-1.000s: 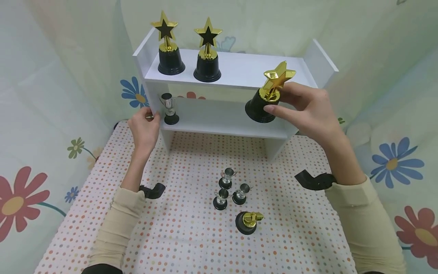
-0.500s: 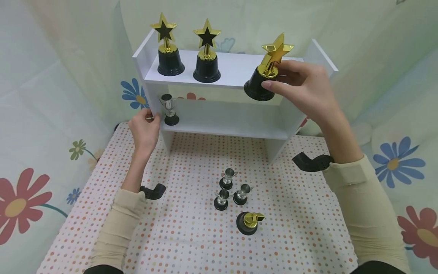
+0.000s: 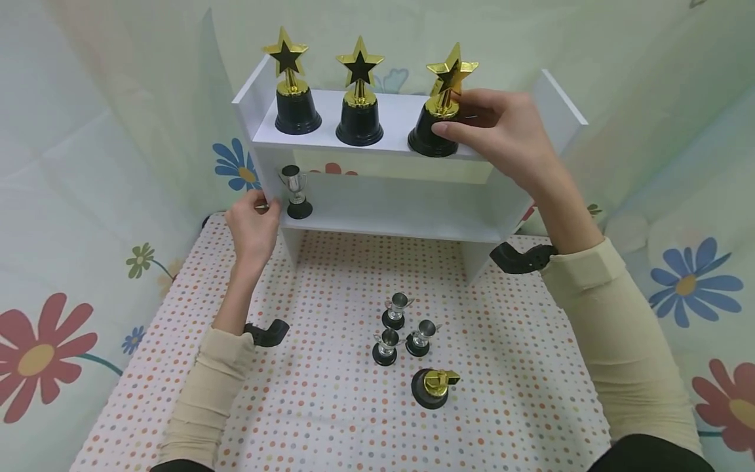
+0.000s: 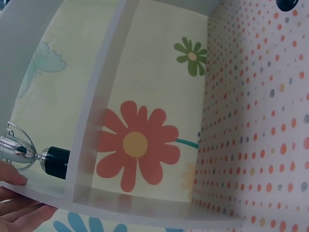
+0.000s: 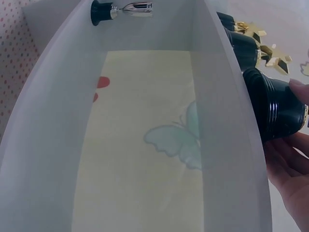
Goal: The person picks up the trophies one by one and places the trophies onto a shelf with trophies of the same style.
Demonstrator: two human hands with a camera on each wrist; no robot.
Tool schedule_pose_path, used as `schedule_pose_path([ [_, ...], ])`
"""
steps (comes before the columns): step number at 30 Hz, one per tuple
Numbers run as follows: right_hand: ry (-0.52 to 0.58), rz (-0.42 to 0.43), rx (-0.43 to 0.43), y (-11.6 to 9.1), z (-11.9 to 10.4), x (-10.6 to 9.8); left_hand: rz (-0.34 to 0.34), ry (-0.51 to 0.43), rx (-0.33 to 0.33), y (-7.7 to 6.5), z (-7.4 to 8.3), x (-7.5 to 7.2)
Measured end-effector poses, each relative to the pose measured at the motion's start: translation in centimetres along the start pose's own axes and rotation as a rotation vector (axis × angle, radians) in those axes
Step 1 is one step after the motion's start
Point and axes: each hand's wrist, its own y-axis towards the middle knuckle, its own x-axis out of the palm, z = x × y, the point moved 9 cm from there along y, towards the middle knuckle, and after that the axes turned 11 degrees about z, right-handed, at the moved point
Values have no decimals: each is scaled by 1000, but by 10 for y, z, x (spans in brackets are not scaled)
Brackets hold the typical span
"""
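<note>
Right hand (image 3: 504,131) grips a star trophy (image 3: 428,142), slightly tilted, at the upper shelf (image 3: 394,124), right of two more trophies (image 3: 359,121); left hand (image 3: 253,226) holds the left side panel (image 3: 271,172), beside a silver cup (image 3: 295,190).

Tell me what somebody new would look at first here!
Probably the shiny gold: two star trophies stand on top of the white shelf, and the right hand holds a third star trophy beside them. Then perhaps the little silver cup at the left end of the lower board.
</note>
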Motion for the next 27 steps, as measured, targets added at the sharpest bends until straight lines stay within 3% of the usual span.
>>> schedule_pose_path([
  [8,-24,13,10,9,2,7,13,7,39,2,5,-3],
  [14,-52,31,12,16,3,11,7,9,15,1,4,-1],
  [22,21,27,24,18,5,18,8,6,7,-1,4,-2],
  [27,5,27,21,19,3,19,6,5,2,2,4,-3],
])
